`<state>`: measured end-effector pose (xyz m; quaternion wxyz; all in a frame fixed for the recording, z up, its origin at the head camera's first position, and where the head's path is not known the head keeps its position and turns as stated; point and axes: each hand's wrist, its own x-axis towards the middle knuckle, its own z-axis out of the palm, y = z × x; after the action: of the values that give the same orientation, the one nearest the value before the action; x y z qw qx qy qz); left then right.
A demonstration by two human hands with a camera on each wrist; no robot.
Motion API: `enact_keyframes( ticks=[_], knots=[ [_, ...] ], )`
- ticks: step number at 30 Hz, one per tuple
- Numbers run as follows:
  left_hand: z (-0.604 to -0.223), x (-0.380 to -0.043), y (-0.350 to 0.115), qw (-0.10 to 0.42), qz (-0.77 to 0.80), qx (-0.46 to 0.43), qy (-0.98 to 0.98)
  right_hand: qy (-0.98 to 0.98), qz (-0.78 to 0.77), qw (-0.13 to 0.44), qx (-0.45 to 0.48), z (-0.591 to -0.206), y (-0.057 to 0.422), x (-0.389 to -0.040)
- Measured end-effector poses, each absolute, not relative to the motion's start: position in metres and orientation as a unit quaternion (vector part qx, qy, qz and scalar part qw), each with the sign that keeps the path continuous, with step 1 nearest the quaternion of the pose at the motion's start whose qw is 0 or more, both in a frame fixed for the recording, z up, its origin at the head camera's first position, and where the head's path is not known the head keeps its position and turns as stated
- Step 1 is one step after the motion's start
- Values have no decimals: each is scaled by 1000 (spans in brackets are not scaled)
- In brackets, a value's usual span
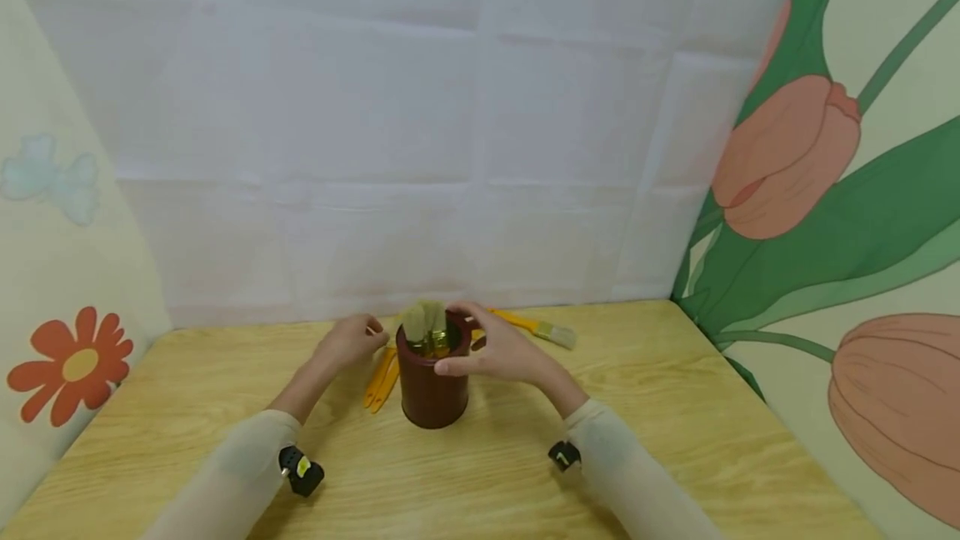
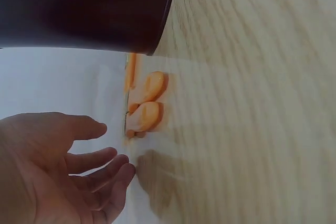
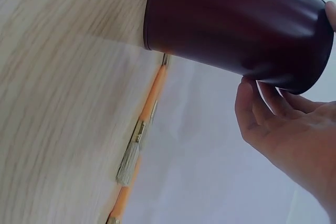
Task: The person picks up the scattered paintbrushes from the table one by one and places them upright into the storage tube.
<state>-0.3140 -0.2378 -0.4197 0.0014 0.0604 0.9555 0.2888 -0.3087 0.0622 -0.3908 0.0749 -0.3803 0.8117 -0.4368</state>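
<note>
A dark red cylindrical pot (image 1: 434, 394) stands upright near the middle of the table. Paintbrushes (image 1: 424, 322) poke out of it, pale bristles up. My right hand (image 1: 504, 348) holds the pot by its upper part; in the right wrist view the fingers (image 3: 262, 106) touch one side and the thumb tip lies at the other. To the left of the pot is my left hand (image 1: 351, 345), fingers loosely bent around nothing. Below it, two orange brush handles (image 1: 382, 382) lie on the table beside the pot, their far ends hidden.
Behind the pot to the right lies an orange-handled paintbrush (image 1: 536, 326), bristles pointing right. Another brush (image 3: 121, 203) shows in the right wrist view. The wooden table (image 1: 480, 482) meets a white sheet (image 1: 390, 123) at its back edge, with flower-patterned walls at both sides.
</note>
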Motion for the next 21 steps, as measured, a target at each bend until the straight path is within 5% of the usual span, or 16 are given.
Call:
enact_keyframes(
  ticks=[21],
  knots=[
    [-428,-338,-235,24,280,16,960,809,-442,74,-381,-392,60,-313]
  ],
)
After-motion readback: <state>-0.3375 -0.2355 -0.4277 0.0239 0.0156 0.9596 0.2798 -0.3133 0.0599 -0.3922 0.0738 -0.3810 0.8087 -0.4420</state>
